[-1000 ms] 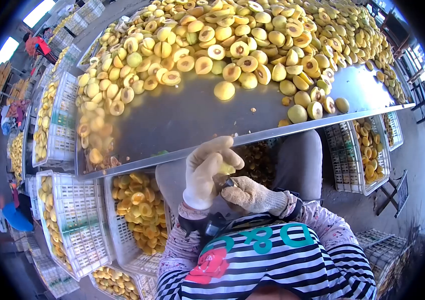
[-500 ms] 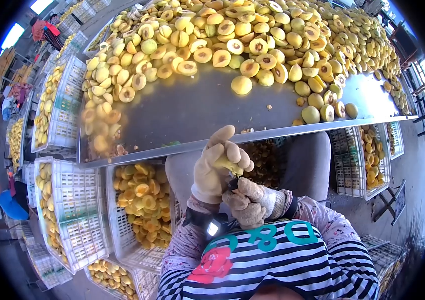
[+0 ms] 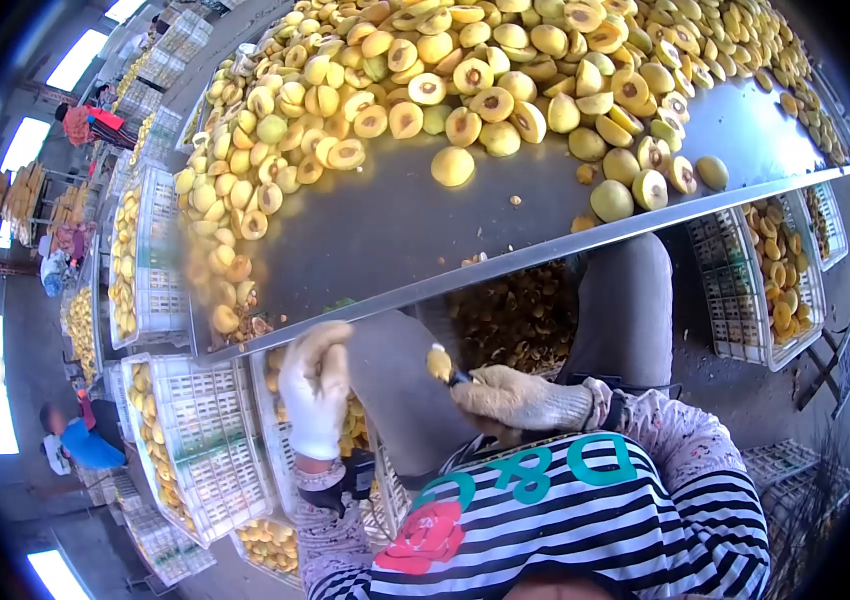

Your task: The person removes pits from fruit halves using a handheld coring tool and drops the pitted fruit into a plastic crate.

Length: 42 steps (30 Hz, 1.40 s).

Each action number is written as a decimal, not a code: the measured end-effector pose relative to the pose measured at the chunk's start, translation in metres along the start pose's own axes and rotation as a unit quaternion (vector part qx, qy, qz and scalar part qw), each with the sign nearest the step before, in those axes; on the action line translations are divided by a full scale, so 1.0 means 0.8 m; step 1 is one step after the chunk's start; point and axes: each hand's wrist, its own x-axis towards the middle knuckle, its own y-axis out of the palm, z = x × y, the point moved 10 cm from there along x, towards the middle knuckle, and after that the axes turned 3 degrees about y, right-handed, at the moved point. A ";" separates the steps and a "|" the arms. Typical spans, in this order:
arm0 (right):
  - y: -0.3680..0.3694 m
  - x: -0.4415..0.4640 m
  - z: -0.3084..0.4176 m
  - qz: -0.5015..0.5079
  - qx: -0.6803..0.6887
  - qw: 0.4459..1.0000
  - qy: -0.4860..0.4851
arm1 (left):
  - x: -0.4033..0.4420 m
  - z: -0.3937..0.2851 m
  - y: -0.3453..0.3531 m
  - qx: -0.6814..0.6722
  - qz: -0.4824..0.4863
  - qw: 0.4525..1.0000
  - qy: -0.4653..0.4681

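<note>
My left hand [image 3: 317, 388], in a pale glove, is raised over a crate of fruit halves beside my knee. Its fingers are loosely bent and apart, and I see nothing held in them. My right hand [image 3: 520, 398], in a soiled knit glove, is closed round a small dark tool [image 3: 460, 378]; most of the tool is hidden in the glove. At its tip shows a yellowish lump [image 3: 439, 362], too blurred to name. Ahead, halved yellow fruits [image 3: 493, 104] with brown centres, which look like apricots or plums, are heaped on the metal table [image 3: 365, 240].
The table's raised metal edge [image 3: 545, 246] runs across in front of my knees. Between my legs lies a dark mass of pits or scraps [image 3: 520, 320]. White plastic crates [image 3: 215, 440] of fruit stand left, others [image 3: 740, 290] right. Other people [image 3: 93, 440] are at the far left.
My left hand has moved left and away from my right hand; the yellow fruit piece it held no longer shows in it. My right hand keeps the tool. The view has turned slightly.
</note>
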 end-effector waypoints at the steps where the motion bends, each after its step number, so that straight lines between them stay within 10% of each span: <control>1: -0.012 0.004 -0.008 -0.008 0.064 0.998 -0.004 | -0.008 -0.012 0.036 -0.135 0.066 0.975 -0.166; 3: -0.043 0.004 -0.007 -0.064 0.024 0.997 -0.025 | 0.004 -0.088 0.098 -0.038 0.138 0.985 0.094; 7: -0.069 -0.030 0.012 -0.173 -0.180 0.967 -0.058 | 0.024 -0.075 0.173 0.104 0.237 0.963 0.080; 9: -0.073 -0.040 0.023 -0.180 -0.133 0.960 -0.167 | 0.063 -0.065 0.187 -0.080 0.172 0.982 0.010; 14: -0.088 -0.061 0.036 -0.161 -0.035 0.978 -0.128 | 0.192 -0.046 0.260 0.204 0.124 0.940 0.243; 21: -0.107 -0.062 0.039 -0.212 0.002 0.952 -0.220 | 0.179 -0.006 0.302 0.327 0.267 0.900 0.110; 25: -0.106 -0.047 0.031 -0.196 0.072 0.951 -0.230 | 0.146 0.062 0.235 -0.052 0.214 0.974 -0.058; 26: -0.107 -0.042 0.032 -0.205 0.058 0.948 -0.238 | 0.132 0.029 0.224 0.100 0.198 0.972 0.080; 27: -0.105 -0.035 0.030 -0.207 0.065 0.950 -0.225 | 0.112 0.047 0.231 0.009 0.241 0.970 -0.033; 35: -0.099 -0.014 0.021 -0.274 0.091 0.935 -0.207 | 0.116 -0.035 0.288 0.209 0.234 0.926 0.211; 40: -0.085 -0.022 0.021 -0.285 0.126 0.932 -0.187 | 0.133 -0.037 0.304 0.273 0.349 0.889 0.117; 42: -0.087 -0.037 0.035 -0.281 0.106 0.930 -0.210 | 0.127 0.007 0.290 -0.143 0.345 0.927 -0.037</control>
